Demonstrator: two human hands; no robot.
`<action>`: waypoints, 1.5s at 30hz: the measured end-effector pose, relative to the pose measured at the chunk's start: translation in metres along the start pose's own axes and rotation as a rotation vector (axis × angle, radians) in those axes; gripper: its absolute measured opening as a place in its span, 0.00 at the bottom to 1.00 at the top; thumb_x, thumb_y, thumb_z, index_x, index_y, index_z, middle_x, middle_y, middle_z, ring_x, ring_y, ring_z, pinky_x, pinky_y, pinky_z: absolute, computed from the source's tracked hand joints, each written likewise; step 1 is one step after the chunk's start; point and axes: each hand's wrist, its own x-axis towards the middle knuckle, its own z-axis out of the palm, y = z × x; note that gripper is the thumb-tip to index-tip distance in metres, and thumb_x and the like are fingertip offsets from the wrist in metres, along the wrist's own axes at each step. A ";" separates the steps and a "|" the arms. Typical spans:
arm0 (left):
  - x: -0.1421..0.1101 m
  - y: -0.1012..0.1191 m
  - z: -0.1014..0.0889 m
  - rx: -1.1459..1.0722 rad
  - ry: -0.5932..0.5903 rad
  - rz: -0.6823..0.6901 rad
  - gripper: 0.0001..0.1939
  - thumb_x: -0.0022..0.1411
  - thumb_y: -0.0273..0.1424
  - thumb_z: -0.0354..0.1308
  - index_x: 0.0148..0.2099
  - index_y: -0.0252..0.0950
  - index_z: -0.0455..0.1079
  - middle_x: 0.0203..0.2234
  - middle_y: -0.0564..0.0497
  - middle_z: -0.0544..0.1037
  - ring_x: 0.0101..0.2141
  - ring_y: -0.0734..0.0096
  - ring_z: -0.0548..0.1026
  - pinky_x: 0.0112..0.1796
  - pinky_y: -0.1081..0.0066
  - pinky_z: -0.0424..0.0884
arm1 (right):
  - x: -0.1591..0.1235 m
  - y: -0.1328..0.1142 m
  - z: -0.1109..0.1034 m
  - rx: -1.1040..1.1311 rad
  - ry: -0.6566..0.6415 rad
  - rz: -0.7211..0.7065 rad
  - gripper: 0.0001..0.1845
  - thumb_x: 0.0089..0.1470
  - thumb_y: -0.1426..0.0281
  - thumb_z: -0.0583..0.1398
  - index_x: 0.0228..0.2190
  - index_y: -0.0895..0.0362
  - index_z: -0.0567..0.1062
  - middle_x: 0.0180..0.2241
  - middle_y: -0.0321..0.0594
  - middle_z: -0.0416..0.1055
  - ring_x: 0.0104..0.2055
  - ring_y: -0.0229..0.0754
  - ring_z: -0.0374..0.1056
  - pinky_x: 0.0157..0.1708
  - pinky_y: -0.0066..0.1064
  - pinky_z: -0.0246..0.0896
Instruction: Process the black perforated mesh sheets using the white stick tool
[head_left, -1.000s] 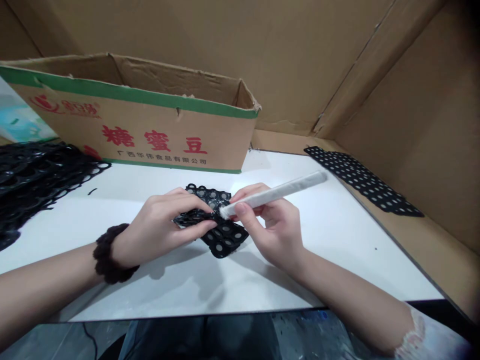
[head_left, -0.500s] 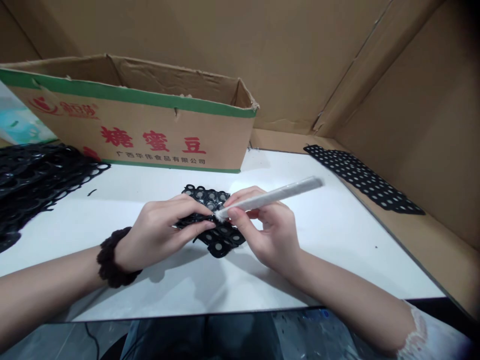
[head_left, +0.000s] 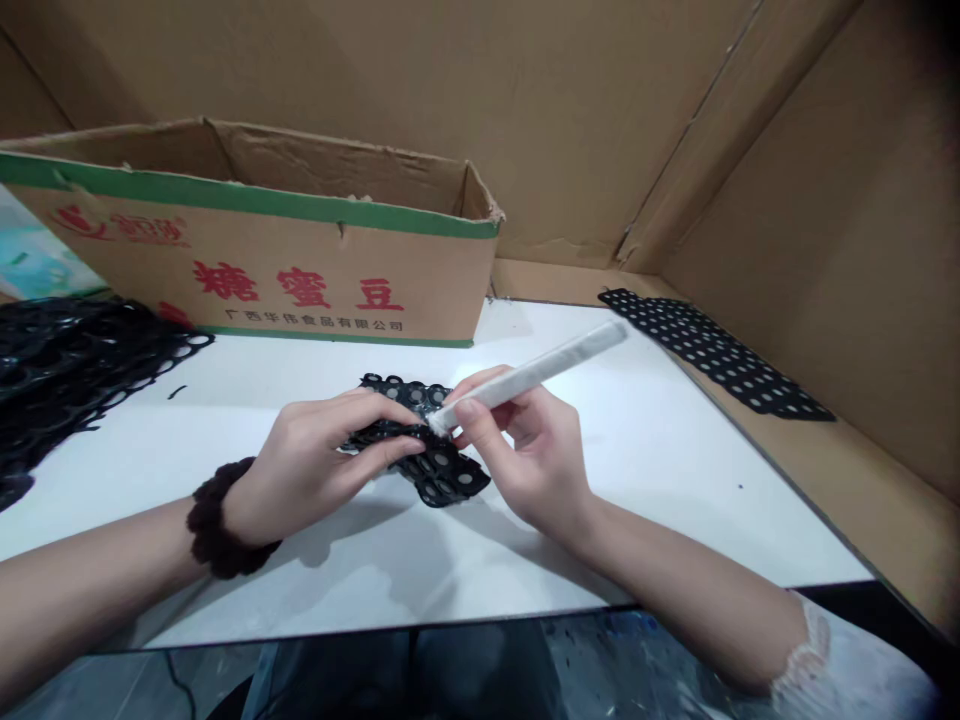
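Note:
A black sheet with rows of round pale discs is bent between my hands above the white table. My left hand pinches its folded edge between thumb and fingers; a dark fluffy band circles that wrist. In my right hand is a whitish stick-like tool, held like a pen and slanting up to the right. Its frayed, pale lower tip meets the sheet right beside my left fingertips. The right fingers partly hide where tip and sheet touch.
An open cardboard box with a green rim and red lettering stands at the back left. Black ringed sheets are heaped at the left. Another black dotted sheet lies along the right edge. Cardboard walls surround the white table.
The tool's upper end has shifted slightly left and up in view. The black sheet is bent more sharply at its fold. Both hands keep their grips while the whole view shifts a little.

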 end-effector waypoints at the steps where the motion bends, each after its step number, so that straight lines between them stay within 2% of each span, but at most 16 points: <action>1: 0.001 0.000 -0.001 0.002 -0.006 0.002 0.05 0.60 0.32 0.59 0.39 0.38 0.70 0.30 0.57 0.78 0.30 0.79 0.75 0.34 0.82 0.69 | 0.000 0.000 0.000 0.032 0.007 0.028 0.04 0.55 0.72 0.58 0.30 0.60 0.72 0.30 0.40 0.70 0.29 0.36 0.70 0.26 0.27 0.70; 4: 0.002 -0.001 -0.003 -0.006 -0.015 0.004 0.05 0.60 0.32 0.59 0.39 0.38 0.70 0.31 0.57 0.78 0.31 0.78 0.76 0.35 0.82 0.69 | 0.000 0.001 -0.001 0.085 -0.014 0.053 0.05 0.55 0.71 0.58 0.31 0.61 0.72 0.31 0.40 0.70 0.30 0.37 0.71 0.26 0.29 0.71; 21: 0.003 -0.001 -0.003 -0.040 -0.051 -0.042 0.06 0.60 0.35 0.58 0.38 0.38 0.72 0.30 0.57 0.79 0.32 0.77 0.76 0.35 0.81 0.69 | -0.001 0.001 0.000 0.014 -0.014 -0.060 0.03 0.54 0.75 0.58 0.30 0.61 0.73 0.31 0.41 0.69 0.28 0.35 0.71 0.25 0.27 0.70; 34: 0.000 0.000 -0.002 -0.032 -0.048 -0.003 0.06 0.62 0.33 0.56 0.39 0.37 0.71 0.30 0.56 0.79 0.28 0.79 0.75 0.32 0.82 0.68 | -0.001 0.001 -0.001 -0.235 -0.019 -0.264 0.04 0.53 0.76 0.59 0.27 0.60 0.74 0.30 0.43 0.73 0.33 0.37 0.70 0.26 0.25 0.69; 41: -0.003 0.004 -0.001 -0.010 0.002 0.060 0.05 0.63 0.31 0.55 0.39 0.36 0.69 0.31 0.54 0.78 0.31 0.78 0.75 0.35 0.81 0.68 | -0.003 0.001 0.000 -0.266 -0.042 -0.385 0.04 0.54 0.77 0.58 0.29 0.60 0.73 0.30 0.44 0.73 0.35 0.39 0.70 0.30 0.29 0.70; 45: -0.002 0.008 -0.001 -0.016 0.016 0.073 0.04 0.63 0.30 0.55 0.38 0.36 0.69 0.30 0.54 0.78 0.31 0.77 0.75 0.36 0.80 0.69 | -0.004 0.002 0.002 -0.259 -0.044 -0.406 0.03 0.54 0.77 0.59 0.29 0.60 0.73 0.29 0.43 0.73 0.35 0.40 0.71 0.33 0.31 0.71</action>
